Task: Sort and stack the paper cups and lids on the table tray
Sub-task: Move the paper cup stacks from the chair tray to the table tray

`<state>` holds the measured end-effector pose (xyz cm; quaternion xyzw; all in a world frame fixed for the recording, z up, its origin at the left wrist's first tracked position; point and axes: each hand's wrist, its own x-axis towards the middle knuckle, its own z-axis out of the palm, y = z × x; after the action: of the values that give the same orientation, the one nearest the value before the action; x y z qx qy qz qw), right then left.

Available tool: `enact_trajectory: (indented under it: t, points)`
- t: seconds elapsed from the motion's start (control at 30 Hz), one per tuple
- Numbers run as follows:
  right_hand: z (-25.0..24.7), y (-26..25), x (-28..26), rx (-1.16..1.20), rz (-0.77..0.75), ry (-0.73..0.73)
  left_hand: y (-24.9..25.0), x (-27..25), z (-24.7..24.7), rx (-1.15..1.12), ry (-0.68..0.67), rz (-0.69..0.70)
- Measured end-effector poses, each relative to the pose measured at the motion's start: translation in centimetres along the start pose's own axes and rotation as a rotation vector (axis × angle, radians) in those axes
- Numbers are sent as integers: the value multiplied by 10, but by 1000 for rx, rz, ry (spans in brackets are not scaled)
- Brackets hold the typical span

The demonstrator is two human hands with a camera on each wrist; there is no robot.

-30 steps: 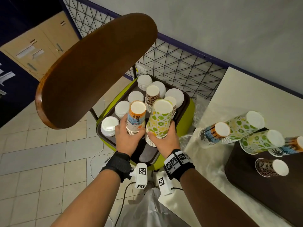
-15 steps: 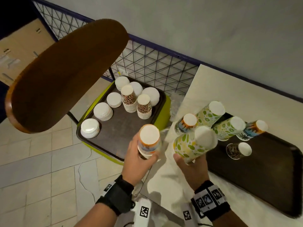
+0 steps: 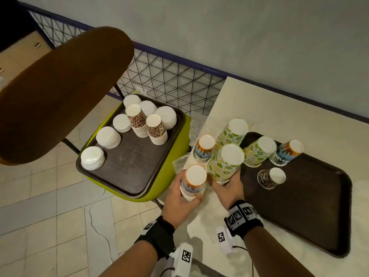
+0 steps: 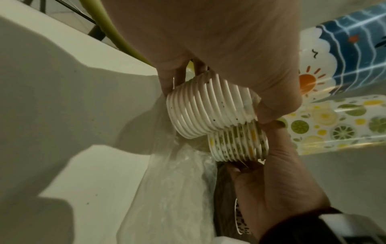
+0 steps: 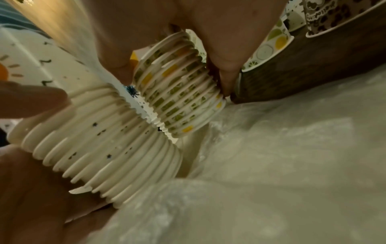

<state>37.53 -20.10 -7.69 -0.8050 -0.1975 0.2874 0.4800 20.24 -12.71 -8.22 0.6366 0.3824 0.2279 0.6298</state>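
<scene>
Both hands were lower centre in the head view, each wrapped round an upturned stack of cups. The left hand (image 3: 180,198) gripped the beach-print stack (image 3: 193,181), fingers curled about its ribbed rims; the left wrist view showed those rims (image 4: 208,109) pinched between fingers and thumb. The right hand (image 3: 229,189) gripped the lime-print stack (image 3: 225,163) the same way, its rims (image 5: 179,92) clamped near the edge of the table tray (image 3: 311,206). The two held stacks stood side by side, close to touching, over crinkled clear plastic (image 3: 179,163) at the table's left edge. A second earlier both hands were at the chair tray (image 3: 127,162) in the centre-left of the frame, holding these stacks among the lids; half a second earlier they had lifted clear toward the table; by this moment they had come down beside the stacks already there. On and near the table tray stood another beach-print stack (image 3: 203,151), a tall lime stack (image 3: 232,132), a shorter lime stack (image 3: 258,153), a palm-print stack (image 3: 287,154) and one leopard cup (image 3: 270,177). On the chair tray remained two leopard stacks (image 3: 137,120) and piles of white lids (image 3: 108,136).
</scene>
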Motion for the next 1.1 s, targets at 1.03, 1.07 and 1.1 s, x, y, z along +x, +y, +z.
enact_trajectory:
  t: [1.03, 1.07, 1.1]
  points:
    - [-24, 6, -1, -131, -151, -164, 1, -8, -22, 229, -205, -48]
    - [-30, 1, -7, -122, -170, -161, 2, -9, -24, 219, -218, -60]
    - [-36, -5, -14, -117, -186, -139, 3, -10, -28, 207, -231, -73]
